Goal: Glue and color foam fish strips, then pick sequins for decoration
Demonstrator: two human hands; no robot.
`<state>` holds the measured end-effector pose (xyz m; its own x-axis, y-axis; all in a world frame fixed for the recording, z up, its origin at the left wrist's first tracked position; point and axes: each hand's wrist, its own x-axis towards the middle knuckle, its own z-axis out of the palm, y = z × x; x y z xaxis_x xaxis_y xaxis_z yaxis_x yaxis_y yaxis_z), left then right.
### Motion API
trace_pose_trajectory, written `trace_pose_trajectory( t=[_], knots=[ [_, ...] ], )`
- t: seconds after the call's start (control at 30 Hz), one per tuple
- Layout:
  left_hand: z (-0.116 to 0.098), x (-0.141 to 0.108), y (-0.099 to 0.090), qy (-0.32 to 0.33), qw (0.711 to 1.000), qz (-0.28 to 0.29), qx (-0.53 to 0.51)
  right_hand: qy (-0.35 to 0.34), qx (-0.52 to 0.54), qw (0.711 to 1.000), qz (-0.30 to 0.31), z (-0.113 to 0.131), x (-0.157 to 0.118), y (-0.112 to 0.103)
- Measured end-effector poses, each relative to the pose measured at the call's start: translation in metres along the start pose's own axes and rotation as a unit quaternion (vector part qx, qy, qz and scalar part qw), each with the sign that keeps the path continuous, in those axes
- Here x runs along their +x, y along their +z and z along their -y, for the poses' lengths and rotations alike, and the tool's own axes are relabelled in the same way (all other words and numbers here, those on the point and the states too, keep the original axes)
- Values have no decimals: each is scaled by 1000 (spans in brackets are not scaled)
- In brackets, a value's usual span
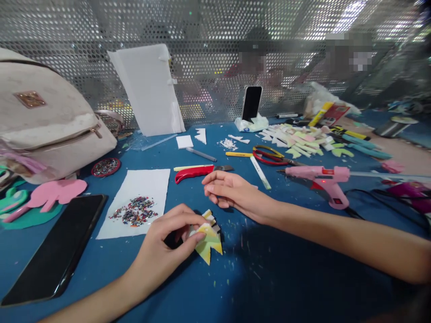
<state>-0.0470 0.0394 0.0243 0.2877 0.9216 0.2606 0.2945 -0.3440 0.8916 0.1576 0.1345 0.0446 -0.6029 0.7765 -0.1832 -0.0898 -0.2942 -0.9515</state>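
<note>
Between the thumb and fingers of my left hand [164,235] is a small yellow-green foam piece [209,243] with a notched, pointed end. More pale, layered bits [211,217] show just behind it, partly covered by my fingers. My right hand [240,194] hovers to the right, fingers loosely curved and slightly apart, with nothing visible in them. Just beyond it lies a red-handled cutter [195,172], its blade pointing right. A white sheet [156,181] bearing a heap of multicoloured glitter flakes [136,211] lies left of my hands.
At the right rests a pink glue gun [319,175] with its cord. Scissors [269,154], markers [259,172] and a pile of foam strips [296,137] lie farther back. A large phone [57,251] and a backpack [50,116] occupy the left. A perforated metal screen [208,54] bounds the back.
</note>
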Motion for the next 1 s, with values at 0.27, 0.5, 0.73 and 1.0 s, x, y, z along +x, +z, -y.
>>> trace_pose_trajectory(
  t=[0.27,0.5,0.73,1.0],
  knots=[
    [-2,2,1,39,999,4,-5,-124,-117,984,46,22,59,23],
    [1,-2,-1,60,998,4,1,-252,-465,841,-111,67,148,1],
    [0,0,0,66,998,2,1,-184,-619,737,-200,94,184,-50],
    [0,-2,0,65,998,2,1,-87,-718,652,-227,90,193,-66]
  ],
)
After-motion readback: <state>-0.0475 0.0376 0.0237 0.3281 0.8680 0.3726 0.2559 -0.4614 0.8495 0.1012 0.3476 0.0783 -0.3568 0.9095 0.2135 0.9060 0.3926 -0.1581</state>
